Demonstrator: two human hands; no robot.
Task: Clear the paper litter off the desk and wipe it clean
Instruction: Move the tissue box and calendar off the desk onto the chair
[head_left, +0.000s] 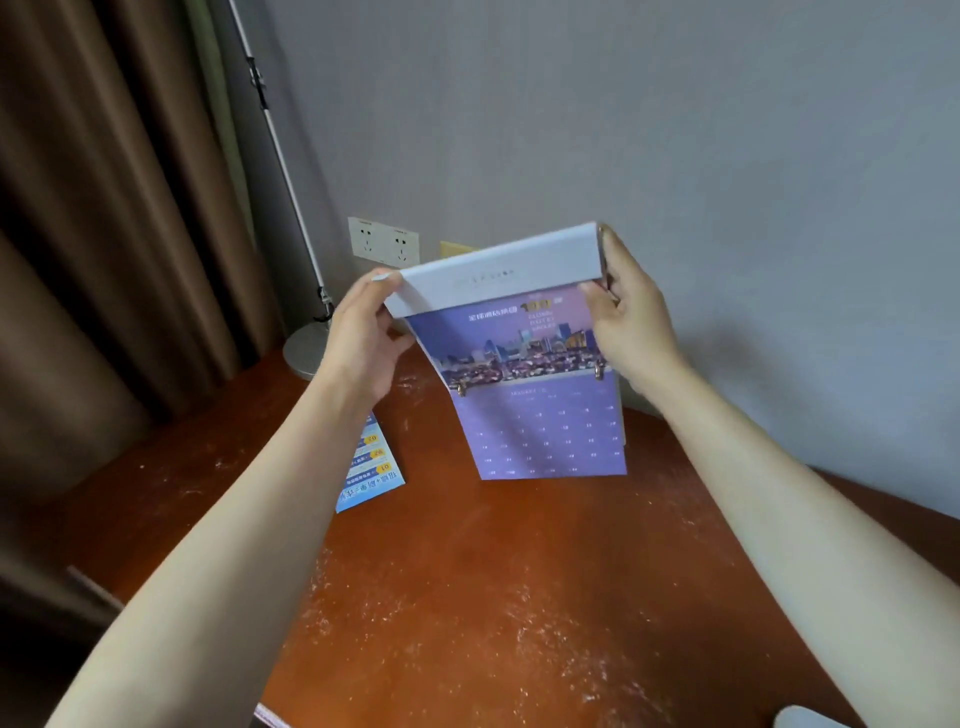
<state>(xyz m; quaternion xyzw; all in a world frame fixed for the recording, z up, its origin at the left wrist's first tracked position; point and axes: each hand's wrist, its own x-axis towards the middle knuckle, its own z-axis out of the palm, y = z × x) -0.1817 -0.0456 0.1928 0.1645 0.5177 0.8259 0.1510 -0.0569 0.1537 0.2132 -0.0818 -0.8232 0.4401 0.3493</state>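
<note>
I hold a purple desk calendar (524, 364) upside down in the air above the desk, its grey base uppermost and its pages hanging on two rings. My left hand (361, 338) grips the base's left end, thumb on top. My right hand (631, 317) grips the right end. A blue leaflet (369, 467) lies flat on the red-brown desk (467, 597), below my left forearm. White dust and scuff marks speckle the desk top.
A floor lamp's round base (306, 345) stands on the desk's far left corner, its pole rising along the brown curtain (104, 234). A wall socket (383, 240) sits behind the calendar. A pale object (810, 719) shows at the bottom right edge.
</note>
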